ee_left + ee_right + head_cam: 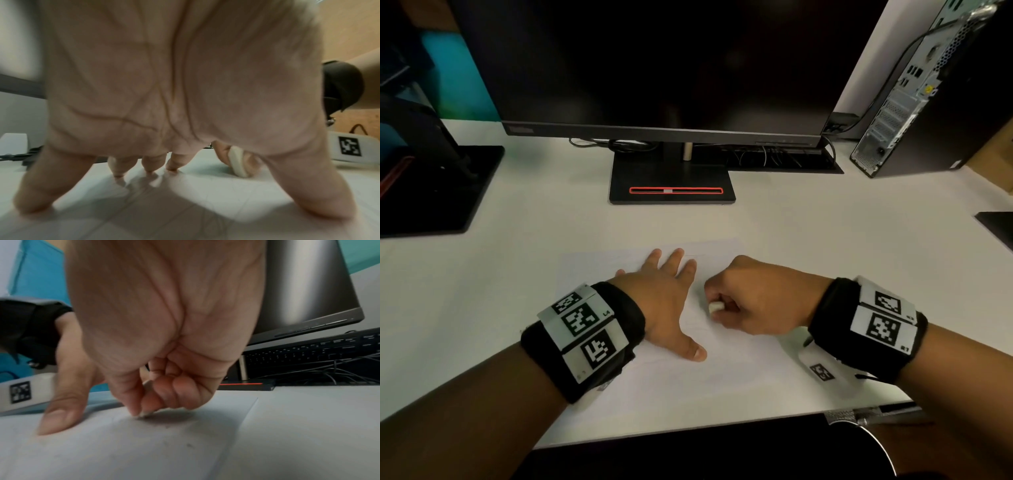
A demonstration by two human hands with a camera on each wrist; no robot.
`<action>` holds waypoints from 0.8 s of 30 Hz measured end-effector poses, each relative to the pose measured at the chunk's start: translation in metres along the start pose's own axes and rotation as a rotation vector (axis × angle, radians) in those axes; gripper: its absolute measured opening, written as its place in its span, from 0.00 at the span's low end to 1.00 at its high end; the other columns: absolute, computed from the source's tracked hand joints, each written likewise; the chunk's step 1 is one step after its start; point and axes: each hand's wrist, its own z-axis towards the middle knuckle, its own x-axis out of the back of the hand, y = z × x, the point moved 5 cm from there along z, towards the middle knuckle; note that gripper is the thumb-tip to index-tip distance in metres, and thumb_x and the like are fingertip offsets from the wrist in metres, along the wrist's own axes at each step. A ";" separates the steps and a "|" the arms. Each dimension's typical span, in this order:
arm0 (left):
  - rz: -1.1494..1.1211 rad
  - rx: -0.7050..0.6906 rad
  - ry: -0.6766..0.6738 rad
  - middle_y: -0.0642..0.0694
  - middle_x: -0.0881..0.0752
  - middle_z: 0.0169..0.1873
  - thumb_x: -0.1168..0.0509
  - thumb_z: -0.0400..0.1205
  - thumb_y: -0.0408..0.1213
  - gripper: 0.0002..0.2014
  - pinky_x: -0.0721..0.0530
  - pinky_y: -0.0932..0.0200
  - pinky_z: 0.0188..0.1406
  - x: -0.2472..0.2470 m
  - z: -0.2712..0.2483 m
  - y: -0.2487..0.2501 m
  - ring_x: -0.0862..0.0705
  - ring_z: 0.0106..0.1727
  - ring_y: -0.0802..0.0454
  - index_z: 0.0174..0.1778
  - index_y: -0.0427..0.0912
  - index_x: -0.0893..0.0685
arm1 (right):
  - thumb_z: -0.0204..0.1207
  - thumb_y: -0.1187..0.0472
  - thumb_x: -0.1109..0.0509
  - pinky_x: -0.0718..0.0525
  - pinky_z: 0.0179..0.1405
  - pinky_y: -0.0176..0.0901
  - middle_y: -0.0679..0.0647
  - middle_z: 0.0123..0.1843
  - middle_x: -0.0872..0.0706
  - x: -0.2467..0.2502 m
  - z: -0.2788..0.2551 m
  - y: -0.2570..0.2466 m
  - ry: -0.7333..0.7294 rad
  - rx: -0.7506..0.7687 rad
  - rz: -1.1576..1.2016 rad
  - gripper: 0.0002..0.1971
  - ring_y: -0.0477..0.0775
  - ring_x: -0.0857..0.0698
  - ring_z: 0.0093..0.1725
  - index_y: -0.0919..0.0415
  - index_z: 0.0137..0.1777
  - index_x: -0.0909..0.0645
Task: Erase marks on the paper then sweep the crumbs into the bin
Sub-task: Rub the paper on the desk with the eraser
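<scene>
Left hand flat on paper; eraser in right hand's grip.

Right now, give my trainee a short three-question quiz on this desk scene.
1. True or false: the left hand lies flat on the paper.
2. What does the right hand pinch? A) pencil B) eraser C) cloth
3. Fill in: behind the paper stands a dark ____.

Key:
1. True, fingers spread.
2. B, the eraser, its tip on the paper.
3. Monitor.
</scene>
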 end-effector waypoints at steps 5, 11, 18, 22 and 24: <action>0.000 0.003 -0.003 0.52 0.76 0.84 0.29 0.68 0.75 0.69 0.46 0.27 0.83 0.001 -0.001 0.000 0.72 0.86 0.43 0.86 0.51 0.73 | 0.76 0.59 0.31 0.25 0.30 0.39 0.53 0.27 0.22 0.000 -0.010 0.005 -0.100 -0.043 0.033 0.10 0.49 0.28 0.28 0.61 0.35 0.22; 0.003 0.001 -0.007 0.52 0.76 0.84 0.29 0.68 0.75 0.69 0.46 0.27 0.83 0.000 -0.002 0.001 0.72 0.86 0.43 0.86 0.50 0.73 | 0.78 0.60 0.31 0.27 0.29 0.33 0.51 0.27 0.21 -0.007 -0.016 -0.004 -0.073 0.006 0.055 0.09 0.51 0.24 0.29 0.61 0.37 0.21; 0.005 0.001 -0.004 0.51 0.77 0.84 0.28 0.67 0.75 0.70 0.47 0.26 0.83 0.001 -0.004 0.003 0.73 0.86 0.42 0.86 0.50 0.74 | 0.79 0.58 0.32 0.26 0.29 0.35 0.48 0.27 0.22 -0.002 -0.017 0.009 -0.010 -0.037 0.018 0.10 0.50 0.26 0.29 0.59 0.36 0.22; 0.020 -0.022 0.043 0.49 0.73 0.86 0.29 0.69 0.74 0.66 0.40 0.26 0.81 0.000 -0.005 0.004 0.70 0.87 0.39 0.86 0.58 0.71 | 0.79 0.58 0.31 0.28 0.29 0.32 0.48 0.27 0.23 -0.006 -0.023 0.008 -0.041 -0.049 0.071 0.10 0.48 0.25 0.29 0.61 0.37 0.22; 0.040 -0.049 0.102 0.47 0.69 0.87 0.32 0.73 0.73 0.58 0.33 0.27 0.78 -0.001 -0.008 0.007 0.66 0.88 0.37 0.86 0.64 0.67 | 0.79 0.57 0.31 0.28 0.29 0.33 0.50 0.27 0.22 -0.003 -0.023 0.012 -0.028 -0.081 0.057 0.11 0.49 0.26 0.29 0.61 0.37 0.22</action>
